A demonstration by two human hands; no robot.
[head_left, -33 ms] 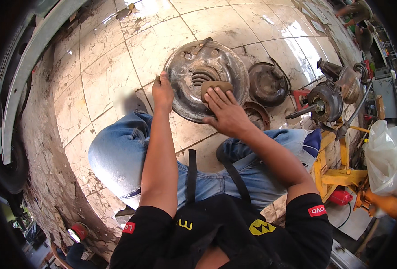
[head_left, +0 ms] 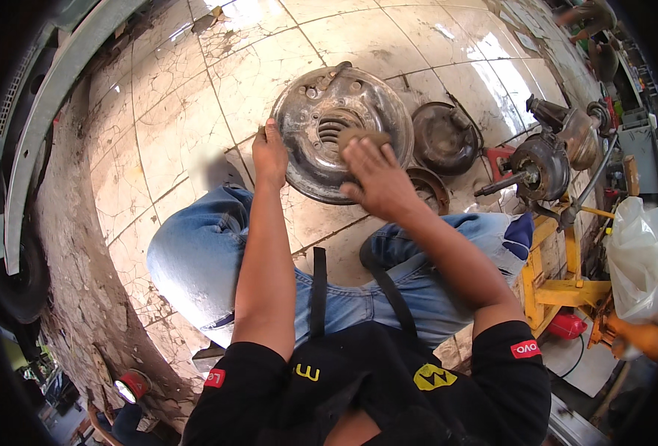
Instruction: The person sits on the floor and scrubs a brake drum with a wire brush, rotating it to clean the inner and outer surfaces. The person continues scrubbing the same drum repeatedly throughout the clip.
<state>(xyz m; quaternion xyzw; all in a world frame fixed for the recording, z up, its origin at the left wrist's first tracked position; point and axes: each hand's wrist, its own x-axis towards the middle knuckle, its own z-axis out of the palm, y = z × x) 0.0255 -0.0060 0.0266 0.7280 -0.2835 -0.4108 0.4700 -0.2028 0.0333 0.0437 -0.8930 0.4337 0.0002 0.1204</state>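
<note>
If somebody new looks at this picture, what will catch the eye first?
The large round metal plate in the middle probably comes first, the left hand at its rim and the right hand on a brown pad over it. Next come the smaller dark disc just right of it and the yellow stand farther right.

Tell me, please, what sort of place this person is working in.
It is most likely a vehicle repair workshop: there is what looks like a brake backing plate in front of the person, an axle assembly to the right and a tyre at the far left.
</note>
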